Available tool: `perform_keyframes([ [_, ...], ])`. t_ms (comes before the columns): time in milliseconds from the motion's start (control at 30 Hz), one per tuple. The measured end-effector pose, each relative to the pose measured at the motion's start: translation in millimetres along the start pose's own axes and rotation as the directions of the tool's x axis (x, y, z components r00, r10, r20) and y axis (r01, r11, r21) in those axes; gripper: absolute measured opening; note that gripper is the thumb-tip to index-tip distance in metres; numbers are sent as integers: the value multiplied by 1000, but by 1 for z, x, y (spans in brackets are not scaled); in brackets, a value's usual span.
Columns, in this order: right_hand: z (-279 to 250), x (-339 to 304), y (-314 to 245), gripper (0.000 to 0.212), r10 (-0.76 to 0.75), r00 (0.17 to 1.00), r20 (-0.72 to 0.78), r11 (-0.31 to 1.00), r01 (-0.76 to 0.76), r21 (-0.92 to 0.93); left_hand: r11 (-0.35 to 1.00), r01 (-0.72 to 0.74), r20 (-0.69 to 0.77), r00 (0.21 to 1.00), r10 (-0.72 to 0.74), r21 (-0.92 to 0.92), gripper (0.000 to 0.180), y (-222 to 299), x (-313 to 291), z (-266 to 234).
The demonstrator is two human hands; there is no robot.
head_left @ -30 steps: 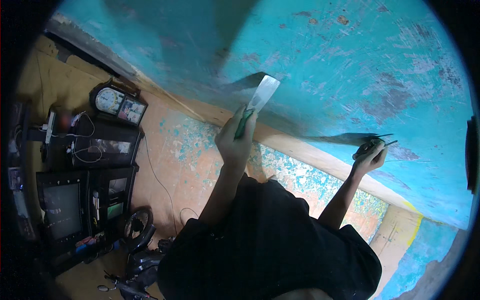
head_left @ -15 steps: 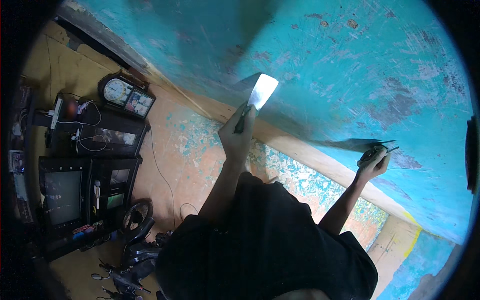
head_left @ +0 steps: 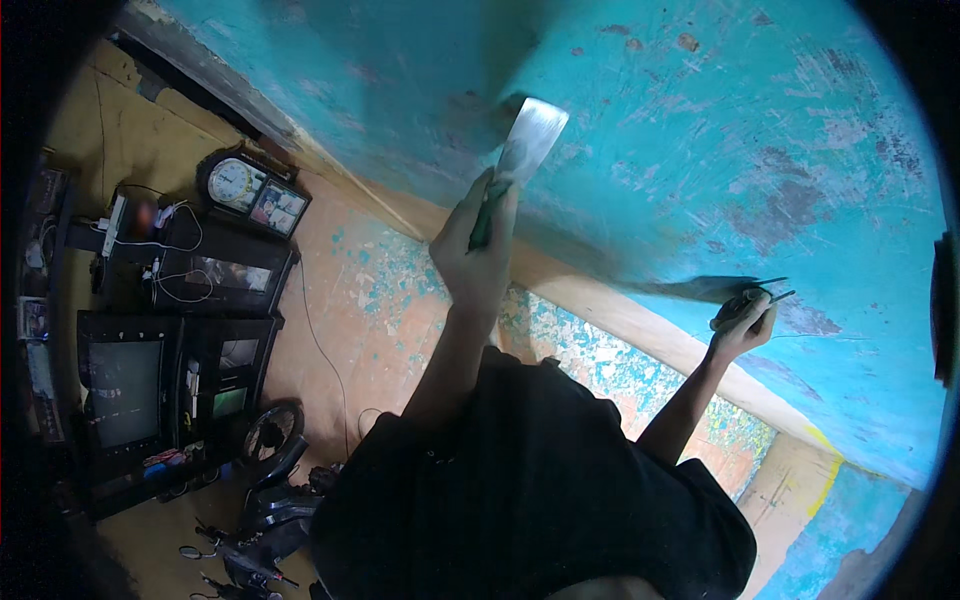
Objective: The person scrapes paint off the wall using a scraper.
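Observation:
My left hand [head_left: 475,245] is closed around the green handle of a putty knife [head_left: 532,135]. Its wide metal blade points up at the scuffed turquoise wall [head_left: 660,150]; whether the edge touches the paint I cannot tell. Farther right, my right hand [head_left: 745,328] is closed near the same wall. Between its fingers is a dark object with a thin, straight part [head_left: 782,297] jutting to the right; its kind is not clear. A dark shadow lies on the wall beside this hand.
A dark cabinet [head_left: 270,345] with a television [head_left: 125,390] stands at the left, a clock [head_left: 232,183] on it. Below is a parked motorbike [head_left: 255,545]. A thin cable [head_left: 318,340] runs along the paint-flecked floor. A pale ledge [head_left: 620,315] edges the wall.
My left hand has moved up with the putty knife, its blade now higher along the wall. My right hand has barely moved.

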State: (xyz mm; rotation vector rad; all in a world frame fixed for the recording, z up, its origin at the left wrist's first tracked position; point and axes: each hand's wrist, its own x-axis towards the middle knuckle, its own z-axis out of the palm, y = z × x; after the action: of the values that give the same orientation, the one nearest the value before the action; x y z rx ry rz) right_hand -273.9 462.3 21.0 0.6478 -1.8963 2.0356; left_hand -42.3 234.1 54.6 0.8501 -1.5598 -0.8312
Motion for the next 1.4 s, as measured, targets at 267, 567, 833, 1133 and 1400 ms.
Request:
perform_keyframes([
  [267, -5, -1, 7, 38, -29, 999, 42, 998, 32, -59, 999, 9, -23, 1000, -8, 44, 31, -4, -5, -1],
  [567, -7, 0, 15, 38, -89, 996, 30, 992, 91, -82, 995, -95, -71, 993, 96, 27, 30, -3, -2, 4],
  [833, -2, -1, 11, 39, -72, 996, 57, 995, 75, -60, 1000, 4, -50, 999, -4, 6, 27, -13, -6, 3],
  [1133, 1, -2, 9, 40, -115, 990, 82, 993, 117, -28, 965, 259, 171, 953, -249, -35, 24, -41, -28, 4],
  [1400, -7, 0, 7, 37, -78, 992, 102, 997, 78, 2, 976, 191, 319, 936, -148, -107, 28, -18, -31, 27],
])
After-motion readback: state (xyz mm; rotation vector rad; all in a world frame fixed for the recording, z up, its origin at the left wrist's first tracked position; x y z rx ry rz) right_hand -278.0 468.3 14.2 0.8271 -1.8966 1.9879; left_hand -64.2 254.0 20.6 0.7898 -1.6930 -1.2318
